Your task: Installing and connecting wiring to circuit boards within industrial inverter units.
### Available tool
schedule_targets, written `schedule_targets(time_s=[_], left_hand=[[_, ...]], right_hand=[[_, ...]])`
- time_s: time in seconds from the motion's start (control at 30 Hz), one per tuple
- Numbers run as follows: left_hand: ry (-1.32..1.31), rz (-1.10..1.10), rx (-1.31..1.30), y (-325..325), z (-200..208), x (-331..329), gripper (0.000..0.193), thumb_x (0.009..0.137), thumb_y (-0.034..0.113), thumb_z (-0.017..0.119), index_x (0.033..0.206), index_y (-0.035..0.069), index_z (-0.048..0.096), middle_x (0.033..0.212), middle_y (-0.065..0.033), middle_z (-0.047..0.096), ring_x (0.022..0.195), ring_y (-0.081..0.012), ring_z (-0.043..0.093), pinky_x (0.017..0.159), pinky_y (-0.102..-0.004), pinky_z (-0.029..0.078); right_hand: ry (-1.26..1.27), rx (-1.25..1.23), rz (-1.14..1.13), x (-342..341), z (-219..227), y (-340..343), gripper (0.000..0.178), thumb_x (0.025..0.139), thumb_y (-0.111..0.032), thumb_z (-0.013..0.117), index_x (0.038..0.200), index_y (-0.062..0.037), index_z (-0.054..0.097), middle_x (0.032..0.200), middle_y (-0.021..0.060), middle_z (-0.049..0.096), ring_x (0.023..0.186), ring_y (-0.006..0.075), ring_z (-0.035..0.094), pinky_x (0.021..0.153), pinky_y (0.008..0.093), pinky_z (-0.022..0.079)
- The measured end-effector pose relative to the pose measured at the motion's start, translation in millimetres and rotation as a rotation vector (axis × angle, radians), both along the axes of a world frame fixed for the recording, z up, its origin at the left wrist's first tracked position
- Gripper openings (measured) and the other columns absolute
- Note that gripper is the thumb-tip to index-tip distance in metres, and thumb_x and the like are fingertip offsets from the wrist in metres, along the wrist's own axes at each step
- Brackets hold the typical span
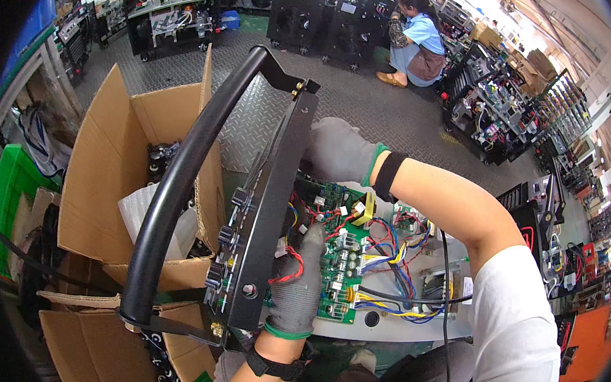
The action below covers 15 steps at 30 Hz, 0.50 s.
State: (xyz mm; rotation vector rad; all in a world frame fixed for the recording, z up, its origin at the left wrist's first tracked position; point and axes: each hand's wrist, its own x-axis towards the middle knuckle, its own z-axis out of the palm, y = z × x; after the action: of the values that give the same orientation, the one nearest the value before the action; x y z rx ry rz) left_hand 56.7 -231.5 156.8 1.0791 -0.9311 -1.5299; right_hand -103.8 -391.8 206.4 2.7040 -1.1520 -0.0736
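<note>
A black front panel (277, 193) with a curved black handle (175, 180) and several knobs (226, 237) stands tilted at the near end of an opened machine. Behind it lies a green circuit board (344, 267) with red, blue and yellow wires. My left hand (298, 285), in a grey glove, reaches in between panel and board, beside a loop of red wire (293, 264); its fingers are partly hidden. My right hand (342, 148), gloved as well and blurred, is at the panel's far end, its fingers hidden behind the panel edge.
An open cardboard box (104, 185) with parts and white wrap stands left of the panel, a second box (96, 358) below it. A green bin (12, 200) is at the far left. A black cable (447, 309) hangs near my right arm. A person (419, 38) crouches by machines beyond.
</note>
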Motion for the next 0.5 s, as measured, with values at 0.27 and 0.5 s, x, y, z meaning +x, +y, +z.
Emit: schedule_targets(time_s=[0.27, 0.5], left_hand=[[-0.114, 0.065, -0.095, 5, 4, 2, 0.031, 0.086, 0.018, 0.064, 0.111, -0.001, 0.059, 0.106, -0.0127, 0.062, 0.097, -0.0242, 0.059, 0.086, -0.0359, 0.045], [0.034, 0.086, 0.083, 2, -1, -2, 0.028, 0.089, 0.013, 0.059, 0.113, -0.002, 0.058, 0.110, -0.0111, 0.061, 0.098, -0.0200, 0.056, 0.087, -0.0336, 0.044]], right_hand=[[-0.051, 0.143, -0.115, 6, 12, 3, 0.027, 0.079, -0.035, 0.056, 0.083, -0.0111, 0.068, 0.078, 0.0132, 0.066, 0.074, 0.0340, 0.065, 0.067, 0.0450, 0.051], [0.093, 0.211, -0.108, 12, 5, -10, 0.033, 0.078, -0.037, 0.055, 0.084, -0.0091, 0.071, 0.082, 0.0133, 0.068, 0.075, 0.0335, 0.065, 0.066, 0.0433, 0.052]])
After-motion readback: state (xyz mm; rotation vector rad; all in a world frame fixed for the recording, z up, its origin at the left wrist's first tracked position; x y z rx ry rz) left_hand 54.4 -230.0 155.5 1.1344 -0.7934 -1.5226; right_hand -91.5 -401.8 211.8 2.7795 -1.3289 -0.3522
